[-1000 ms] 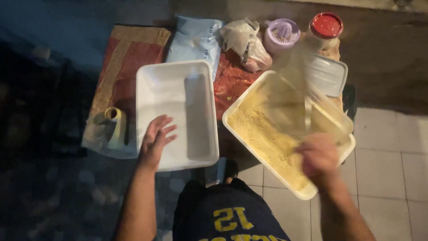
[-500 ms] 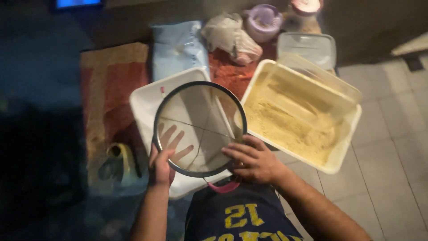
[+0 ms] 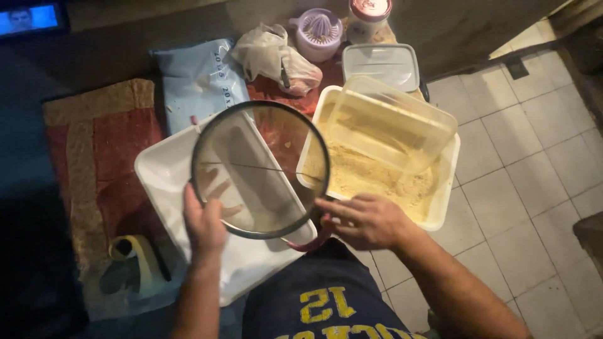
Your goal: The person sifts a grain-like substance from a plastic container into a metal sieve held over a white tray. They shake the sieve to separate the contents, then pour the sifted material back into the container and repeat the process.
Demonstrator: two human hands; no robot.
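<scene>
**Sieve held level over the white tray**

I hold a round, dark-rimmed wire-mesh sieve [image 3: 260, 169] in both hands. My left hand [image 3: 204, 220] curls around its near-left rim, fingers spread under the mesh and showing through it. My right hand [image 3: 364, 220] grips the near-right rim beside the sieve's dark red handle, fingers stretched along the edge. The sieve hangs above the white rectangular plastic tray [image 3: 163, 182] and partly overlaps the cream rectangular tub of yellowish crumbs [image 3: 440, 207] to its right. A clear plastic container [image 3: 392, 122] lies tilted inside that tub.

Half a second ago the sieve sat lower and more to the left, wholly over the white tray. Now it is nearer the crumb tub, and my right hand has slid from its front edge to the right side.
</scene>
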